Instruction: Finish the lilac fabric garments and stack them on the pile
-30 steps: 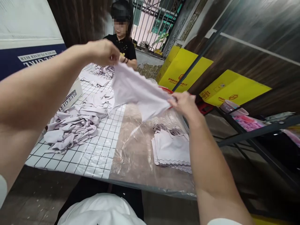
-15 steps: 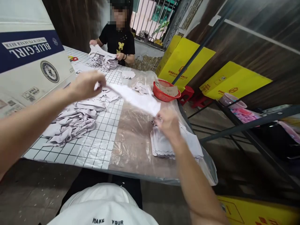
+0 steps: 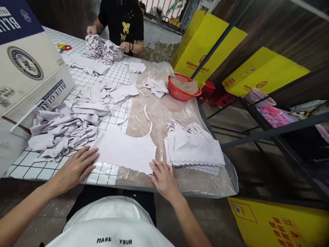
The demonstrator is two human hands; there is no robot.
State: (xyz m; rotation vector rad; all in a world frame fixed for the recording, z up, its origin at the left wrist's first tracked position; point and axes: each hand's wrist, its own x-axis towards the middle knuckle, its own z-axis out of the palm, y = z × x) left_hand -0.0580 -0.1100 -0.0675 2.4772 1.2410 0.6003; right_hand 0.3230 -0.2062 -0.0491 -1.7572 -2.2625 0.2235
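Observation:
A pale lilac cut fabric piece (image 3: 125, 150) with a thin strap and a scalloped lower edge lies spread on the table before me. My left hand (image 3: 79, 165) rests flat at its left edge, fingers stretched out. At the lower right corner, my right hand (image 3: 162, 174) lies with its fingers spread on the cloth. To the right is a neat stack of similar pieces (image 3: 192, 149), straps at the far end. A loose heap of crumpled pieces (image 3: 68, 127) lies beyond my left hand.
Across the table a person (image 3: 120, 27) in black holds a bundle of fabric pieces (image 3: 104, 49). A cardboard box (image 3: 33, 68) stands at left, near scissors (image 3: 64, 47). A red basket (image 3: 183, 91) sits by the right edge. A metal frame (image 3: 272, 132) and yellow boxes (image 3: 208, 44) are beyond.
The fabric piece, held stretched in the air between both hands, has come down flat on the table. Both hands have moved down toward me and opened. The person opposite has lowered their cloth.

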